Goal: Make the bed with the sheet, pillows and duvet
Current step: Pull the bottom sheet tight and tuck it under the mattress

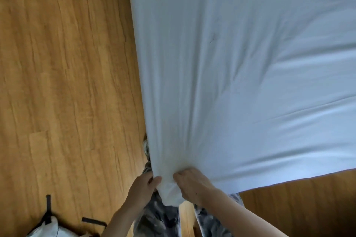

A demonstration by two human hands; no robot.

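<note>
Over wooden floor [57,82], white sheet [240,63] spread taut; left hand [142,184] and right hand [192,184] close together, both pinching bunched sheet corner; patterned trousers [159,217] below

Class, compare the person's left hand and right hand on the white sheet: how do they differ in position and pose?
The left hand sits lower and nearer the wooden floor side; the right hand sits slightly higher, under the sheet's wide spread. The left hand shows its thumb on the fabric, while the right hand shows its back and curled knuckles. Both grip the same bunched corner, close together.
</note>
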